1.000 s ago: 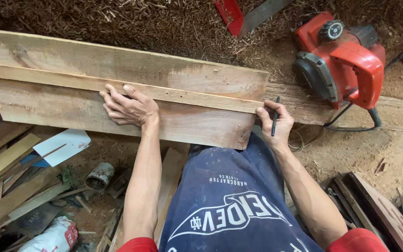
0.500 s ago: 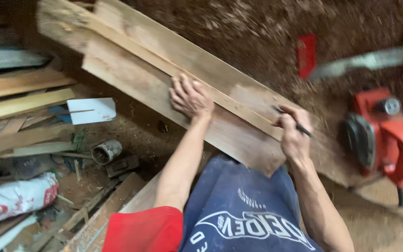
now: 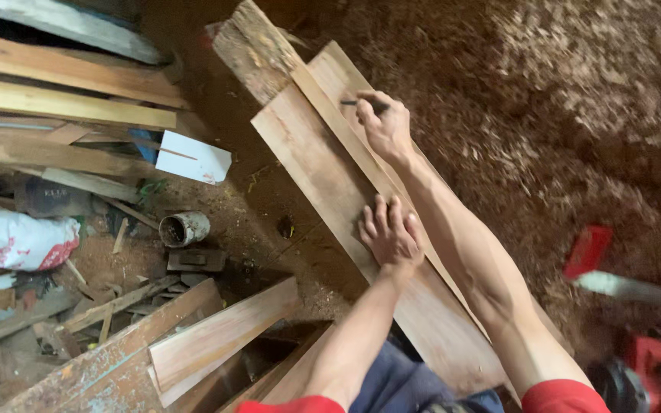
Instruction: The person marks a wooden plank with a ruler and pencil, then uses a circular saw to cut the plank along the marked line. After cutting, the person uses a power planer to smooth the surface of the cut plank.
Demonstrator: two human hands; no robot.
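Plank (image 3: 323, 176) of reddish wood runs diagonally from the person's lap up to the far left, with a thin wooden strip (image 3: 361, 145) lying along its upper edge. Nearest, the left hand (image 3: 390, 233) sits flat on the board, fingers spread, pressing down at about mid-length. Further up, the right hand (image 3: 382, 126) pinches a dark pencil (image 3: 355, 102) between thumb and fingers, tip touching the strip near the plank's far end. Off to the left lie stacked boards (image 3: 63, 99), a small grey can (image 3: 183, 228) and a white sack (image 3: 17, 241). Sawdust (image 3: 575, 99) covers the ground to the right, a red power tool (image 3: 656, 371) at the near corner.
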